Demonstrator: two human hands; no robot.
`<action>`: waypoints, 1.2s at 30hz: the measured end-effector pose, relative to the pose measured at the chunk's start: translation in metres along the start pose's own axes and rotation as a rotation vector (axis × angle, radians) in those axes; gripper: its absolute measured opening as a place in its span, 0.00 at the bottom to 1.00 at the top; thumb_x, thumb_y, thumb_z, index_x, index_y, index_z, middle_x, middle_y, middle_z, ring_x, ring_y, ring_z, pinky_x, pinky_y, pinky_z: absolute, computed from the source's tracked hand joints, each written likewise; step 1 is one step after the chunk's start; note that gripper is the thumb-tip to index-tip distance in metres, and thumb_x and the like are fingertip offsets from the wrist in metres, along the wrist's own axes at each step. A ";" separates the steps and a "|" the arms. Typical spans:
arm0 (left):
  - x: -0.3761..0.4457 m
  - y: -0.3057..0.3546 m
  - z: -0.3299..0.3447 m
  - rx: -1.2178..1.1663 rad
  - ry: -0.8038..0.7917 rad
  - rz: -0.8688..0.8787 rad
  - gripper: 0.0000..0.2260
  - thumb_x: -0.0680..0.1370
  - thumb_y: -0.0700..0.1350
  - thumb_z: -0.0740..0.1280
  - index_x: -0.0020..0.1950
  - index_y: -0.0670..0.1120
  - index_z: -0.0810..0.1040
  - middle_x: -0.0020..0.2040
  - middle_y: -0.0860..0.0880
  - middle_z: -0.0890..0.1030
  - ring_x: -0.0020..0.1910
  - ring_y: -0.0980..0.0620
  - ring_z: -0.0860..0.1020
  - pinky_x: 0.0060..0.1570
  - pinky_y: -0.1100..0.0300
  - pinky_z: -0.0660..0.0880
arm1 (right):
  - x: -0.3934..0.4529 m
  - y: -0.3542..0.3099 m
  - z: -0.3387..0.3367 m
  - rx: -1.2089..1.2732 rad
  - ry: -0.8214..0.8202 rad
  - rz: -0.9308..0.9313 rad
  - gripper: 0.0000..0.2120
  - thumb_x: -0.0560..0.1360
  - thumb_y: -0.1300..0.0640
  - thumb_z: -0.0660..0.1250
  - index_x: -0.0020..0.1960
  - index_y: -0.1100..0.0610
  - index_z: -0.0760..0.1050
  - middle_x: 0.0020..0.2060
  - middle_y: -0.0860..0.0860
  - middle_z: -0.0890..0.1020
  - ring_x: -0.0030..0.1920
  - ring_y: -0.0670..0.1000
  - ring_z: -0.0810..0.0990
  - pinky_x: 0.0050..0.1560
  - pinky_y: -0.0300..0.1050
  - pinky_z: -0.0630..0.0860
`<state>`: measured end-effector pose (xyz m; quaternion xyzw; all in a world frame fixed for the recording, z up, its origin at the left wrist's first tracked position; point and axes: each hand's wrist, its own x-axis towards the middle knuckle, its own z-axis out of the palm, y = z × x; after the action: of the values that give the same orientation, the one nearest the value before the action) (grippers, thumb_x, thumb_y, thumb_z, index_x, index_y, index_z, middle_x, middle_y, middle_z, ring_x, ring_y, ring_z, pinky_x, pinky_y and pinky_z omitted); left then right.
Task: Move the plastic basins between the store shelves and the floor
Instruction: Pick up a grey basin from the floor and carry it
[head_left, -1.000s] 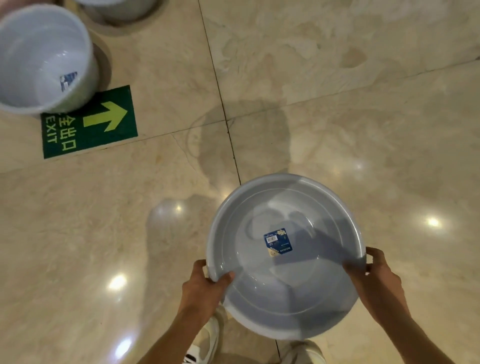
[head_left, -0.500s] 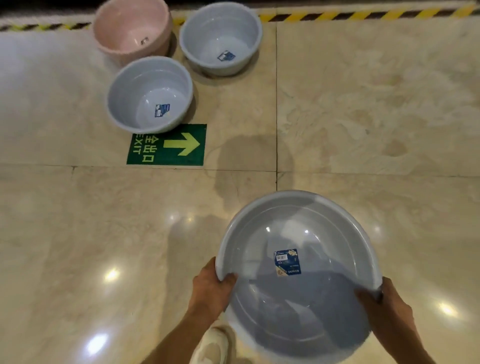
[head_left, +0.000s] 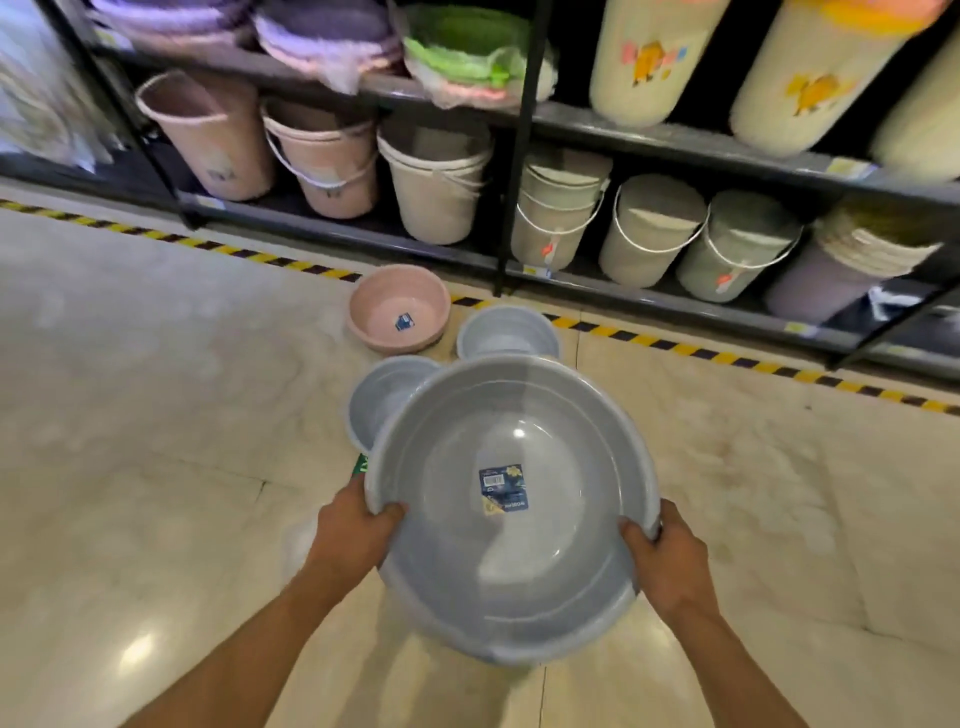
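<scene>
Holding a large grey-blue basin (head_left: 511, 566) by its rim above the marble floor (head_left: 156, 415), the left hand (head_left: 353, 525) and right hand (head_left: 670, 561) each curl their fingers over opposite edges. A blue label (head_left: 503, 488) is stuck inside its bottom; the print is too small to read. Beyond it on the floor sit a pink basin (head_left: 399, 314) with a similar sticker and two smaller grey basins (head_left: 384, 400) (head_left: 506, 332), near yellow-black hazard tape (head_left: 727, 358). Shelves (head_left: 623, 130) behind hold buckets (head_left: 434, 189) with unreadable tags.
</scene>
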<state>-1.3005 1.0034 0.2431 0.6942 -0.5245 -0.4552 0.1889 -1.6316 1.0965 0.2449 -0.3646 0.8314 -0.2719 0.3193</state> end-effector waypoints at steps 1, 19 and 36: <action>0.007 0.012 -0.017 -0.004 0.015 0.003 0.14 0.74 0.51 0.72 0.56 0.51 0.75 0.47 0.50 0.80 0.48 0.44 0.79 0.43 0.56 0.71 | 0.005 -0.020 0.002 0.012 -0.009 -0.010 0.10 0.78 0.53 0.67 0.58 0.55 0.74 0.41 0.49 0.81 0.39 0.51 0.80 0.37 0.45 0.74; 0.253 0.009 -0.059 -0.002 0.153 -0.208 0.25 0.68 0.56 0.67 0.59 0.43 0.78 0.49 0.43 0.83 0.48 0.38 0.81 0.48 0.46 0.80 | 0.252 -0.154 0.158 -0.147 -0.247 -0.068 0.08 0.76 0.50 0.69 0.52 0.54 0.76 0.39 0.47 0.82 0.40 0.51 0.82 0.40 0.49 0.78; 0.468 -0.223 0.045 0.397 0.091 -0.469 0.15 0.79 0.57 0.66 0.56 0.47 0.72 0.46 0.47 0.77 0.42 0.41 0.75 0.42 0.51 0.72 | 0.413 -0.023 0.432 -0.437 -0.261 -0.024 0.14 0.75 0.48 0.70 0.51 0.58 0.76 0.43 0.58 0.83 0.38 0.57 0.73 0.39 0.49 0.70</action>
<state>-1.1975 0.6760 -0.1484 0.8393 -0.4197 -0.3435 -0.0375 -1.5258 0.6662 -0.1574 -0.4667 0.8178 -0.0403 0.3342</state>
